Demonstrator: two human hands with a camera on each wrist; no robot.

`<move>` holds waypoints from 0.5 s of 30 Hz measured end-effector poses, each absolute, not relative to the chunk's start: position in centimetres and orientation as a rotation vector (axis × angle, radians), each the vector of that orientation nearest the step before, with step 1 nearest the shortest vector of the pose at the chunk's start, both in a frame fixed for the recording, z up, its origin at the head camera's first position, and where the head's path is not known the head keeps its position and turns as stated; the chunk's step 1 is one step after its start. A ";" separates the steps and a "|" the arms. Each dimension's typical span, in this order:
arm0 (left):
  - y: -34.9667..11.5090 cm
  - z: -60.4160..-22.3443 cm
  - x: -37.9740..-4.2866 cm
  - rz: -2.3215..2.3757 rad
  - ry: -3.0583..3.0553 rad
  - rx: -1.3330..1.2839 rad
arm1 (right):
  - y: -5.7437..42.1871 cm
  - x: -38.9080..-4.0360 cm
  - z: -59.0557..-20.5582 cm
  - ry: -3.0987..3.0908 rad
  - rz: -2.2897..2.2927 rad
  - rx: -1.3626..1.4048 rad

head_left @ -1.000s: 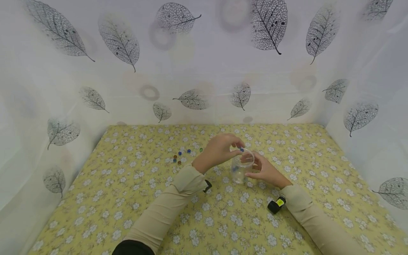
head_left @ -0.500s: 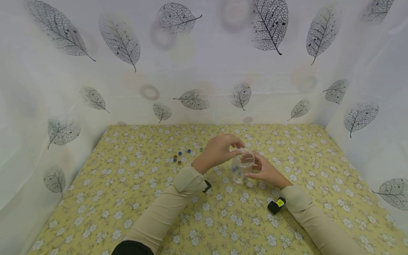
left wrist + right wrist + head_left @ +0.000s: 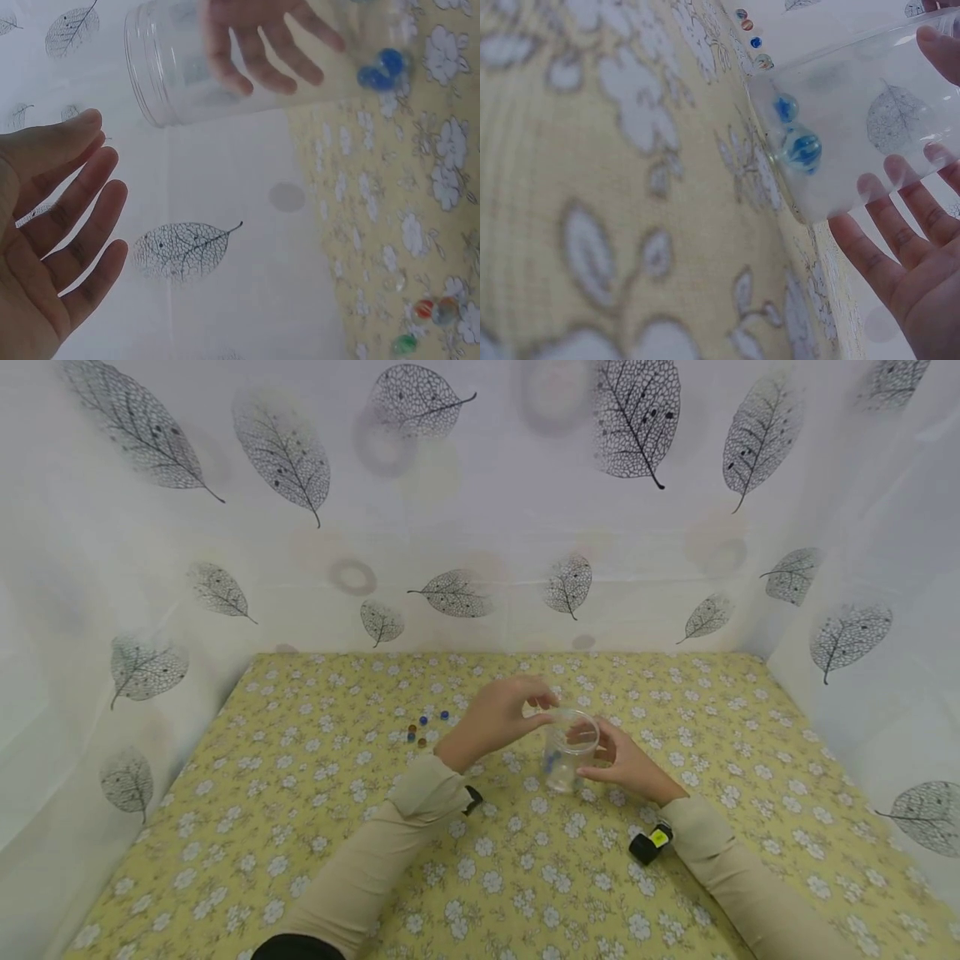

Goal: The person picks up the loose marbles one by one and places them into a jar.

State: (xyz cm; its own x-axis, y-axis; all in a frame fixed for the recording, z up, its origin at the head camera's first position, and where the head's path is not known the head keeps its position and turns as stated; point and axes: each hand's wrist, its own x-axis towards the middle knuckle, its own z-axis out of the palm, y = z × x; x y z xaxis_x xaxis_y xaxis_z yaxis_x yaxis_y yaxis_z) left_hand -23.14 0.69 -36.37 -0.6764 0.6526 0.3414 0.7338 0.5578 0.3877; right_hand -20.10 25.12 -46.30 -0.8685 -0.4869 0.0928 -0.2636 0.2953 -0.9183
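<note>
A clear plastic jar (image 3: 562, 770) stands upright on the cloth, with blue-swirled marbles (image 3: 802, 150) at its bottom. My right hand (image 3: 630, 767) holds the jar from its right side. In the right wrist view, that hand's fingers (image 3: 900, 232) lie along one wall and a thumb shows at the opposite side. My left hand (image 3: 498, 714) hovers just left of the jar's mouth. Seen from the left wrist, its fingers (image 3: 94, 225) are loosely bent, apart from the rim and holding nothing.
Several loose blue and brown marbles (image 3: 423, 721) lie on the yellow floral tablecloth (image 3: 300, 810), left of the left hand. A green marble (image 3: 403, 344) and a red-orange one (image 3: 424, 309) show in the left wrist view. A white leaf-print curtain (image 3: 480, 527) encloses the back and sides.
A blue marble held at the rim a second ago has left the left fingers and dropped into the jar. The left hand has since drawn back leftward. The right hand and jar stay put.
</note>
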 end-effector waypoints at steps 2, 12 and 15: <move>0.2 -36.6 -23.2 -0.763 -2.640 -1.161 | 25.1 -20.1 -46.3 2.374 -1.600 -0.699; -2.4 -37.5 -23.4 -0.820 -2.676 -1.063 | 25.0 -20.0 -46.2 2.382 -1.584 -0.722; -3.0 -37.7 -23.5 -0.814 -2.691 -1.037 | 25.0 -20.0 -46.2 2.381 -1.593 -0.736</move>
State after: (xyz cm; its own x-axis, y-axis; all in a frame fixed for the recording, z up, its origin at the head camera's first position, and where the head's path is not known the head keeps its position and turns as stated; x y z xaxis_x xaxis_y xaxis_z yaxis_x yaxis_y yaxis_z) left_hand -23.45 -2.99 -37.67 -0.7513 0.5791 0.3165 0.6575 0.6149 0.4355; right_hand -19.99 25.00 -46.19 -0.8603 -0.4959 0.1182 -0.2986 0.3021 -0.9053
